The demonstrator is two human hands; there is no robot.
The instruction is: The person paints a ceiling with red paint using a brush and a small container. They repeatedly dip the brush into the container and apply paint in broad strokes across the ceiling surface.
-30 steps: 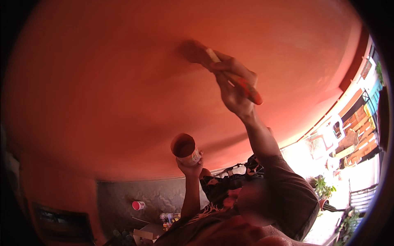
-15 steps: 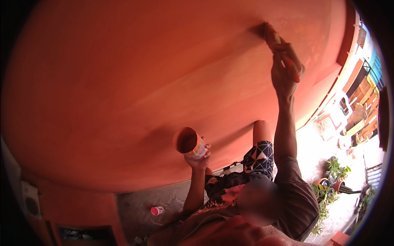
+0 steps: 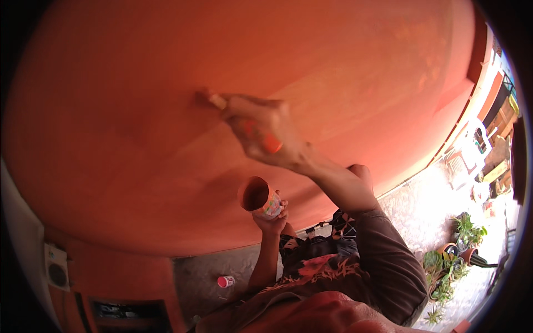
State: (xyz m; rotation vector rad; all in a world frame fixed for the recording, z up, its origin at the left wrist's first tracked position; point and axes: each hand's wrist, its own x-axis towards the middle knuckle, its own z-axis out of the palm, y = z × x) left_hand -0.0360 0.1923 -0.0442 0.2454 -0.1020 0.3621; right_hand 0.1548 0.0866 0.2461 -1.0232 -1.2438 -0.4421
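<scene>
My right hand [image 3: 258, 127], smeared with orange paint, is closed round the handle of a paintbrush [image 3: 215, 100]. The brush head meets the orange wall [image 3: 166, 139] left of the middle, slightly blurred by motion. Lower down, my left hand [image 3: 273, 221] grips a plastic tub [image 3: 268, 206] with a coloured label. The tub tilts with its mouth toward the wall, and its inside looks dark orange; how much paint it holds I cannot tell. My left fingers wrap round its side and base.
A small pink-topped container [image 3: 225, 281] stands on the grey floor at the lower left. Beyond it, a white air-conditioner unit [image 3: 56, 267] hangs near an opening. To the right are potted plants [image 3: 447, 266], a white plastic chair [image 3: 472, 150] and stacked wood.
My right hand has swept the paintbrush far to the left and lower across the wall. My left hand still holds the tub in nearly the same place. The view has shifted slightly.
</scene>
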